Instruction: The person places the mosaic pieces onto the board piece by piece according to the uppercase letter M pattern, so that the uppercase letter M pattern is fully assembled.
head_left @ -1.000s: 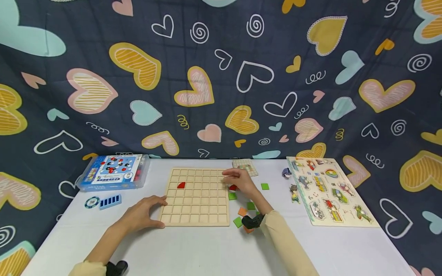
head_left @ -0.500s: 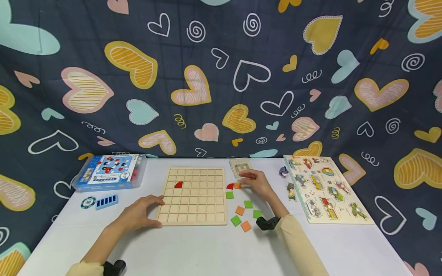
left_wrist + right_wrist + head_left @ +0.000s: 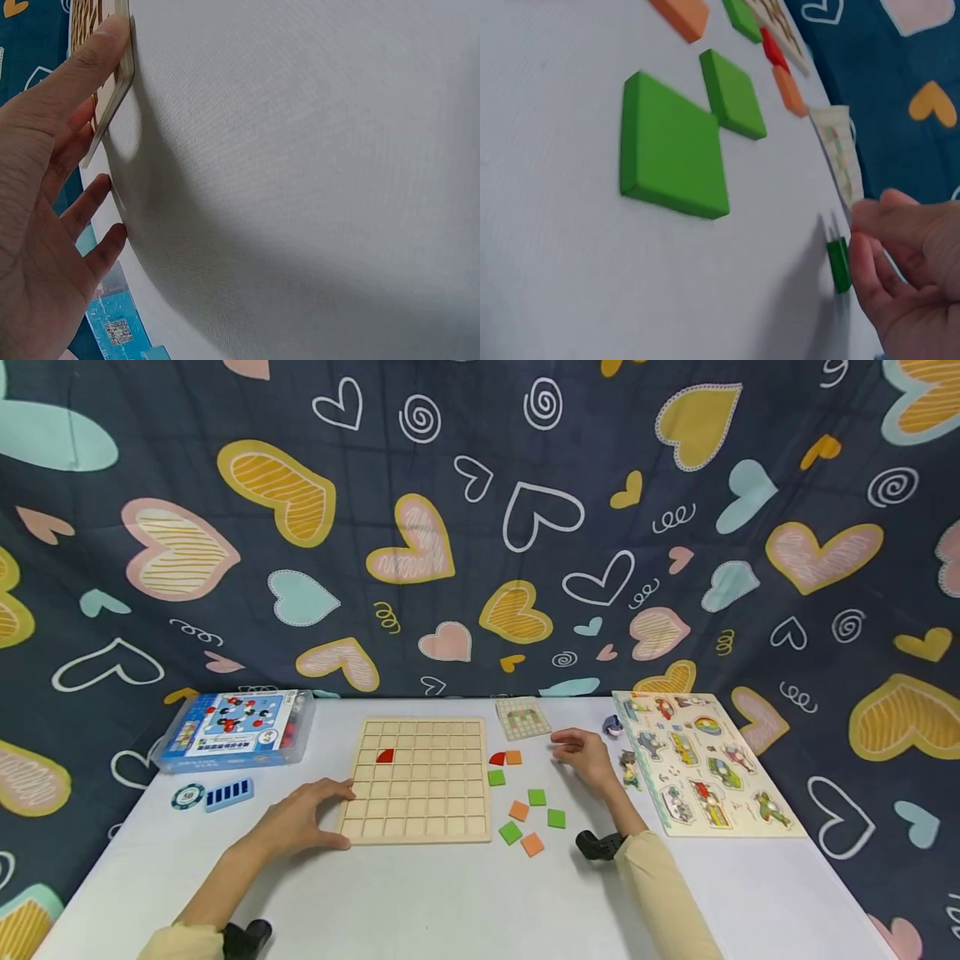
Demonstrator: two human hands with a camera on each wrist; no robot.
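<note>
"50" chip (image 3: 187, 796) left of board (image 3: 418, 793)

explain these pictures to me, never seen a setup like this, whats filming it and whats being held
There's no machine: these are a person's bare hands. The wide picture comes from a camera worn on the head; the two close ones come from small black wrist cameras.

On the white table lies a pale wooden grid board with one red quarter-circle piece in it. To its right are another red quarter-circle piece, flat green square tiles, orange square tiles and a small grid-printed card.

The left hand touches the board's left edge. The right hand is by a green tile; whether it touches it is hard to tell.
</note>
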